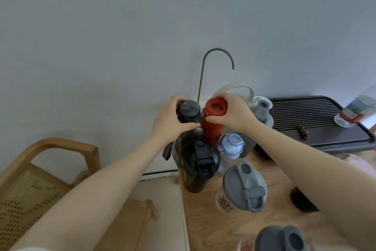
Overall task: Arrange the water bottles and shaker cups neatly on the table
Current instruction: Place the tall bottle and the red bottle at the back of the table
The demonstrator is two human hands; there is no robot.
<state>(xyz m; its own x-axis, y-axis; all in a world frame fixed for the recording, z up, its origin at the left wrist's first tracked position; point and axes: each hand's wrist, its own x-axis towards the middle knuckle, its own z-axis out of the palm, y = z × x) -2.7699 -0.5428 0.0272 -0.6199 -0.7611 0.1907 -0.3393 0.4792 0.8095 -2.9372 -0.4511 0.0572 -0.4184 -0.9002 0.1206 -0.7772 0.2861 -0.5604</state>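
While both of my hands were busy at the far corner of the table (278, 171), I judged the job roughly half done. My left hand (171, 118) was wrapped around the cap of a black bottle (188, 111), fingers curled over its far side and thumb closing in front. My right hand (232, 113) was clamped on the top of a red bottle (213, 120), at about three o'clock from the black one and almost touching it. Both stood upright, or close to it, against the wall; I could not tell whether their bases were resting on the table or just off it.

At six o'clock from that pair stood a tall dark shaker (200, 163) with a black flip lid, and just beside it, toward three o'clock, a small bottle with a pale blue lid (232, 146). A large grey jug (262, 116) sat behind my right hand, partly hidden. These five formed a tight cluster that looked nearly settled.

What remained, by my reckoning, was nearer me: a clear shaker with a grey lid (243, 187) stood apart at five o'clock from the cluster, another grey-lidded cup (284, 239) was cut off at the bottom edge, a dark object (301, 202) showed under my right forearm, and a plastic water bottle (354, 111) was on the black slatted tray (305, 112) well off at three o'clock.
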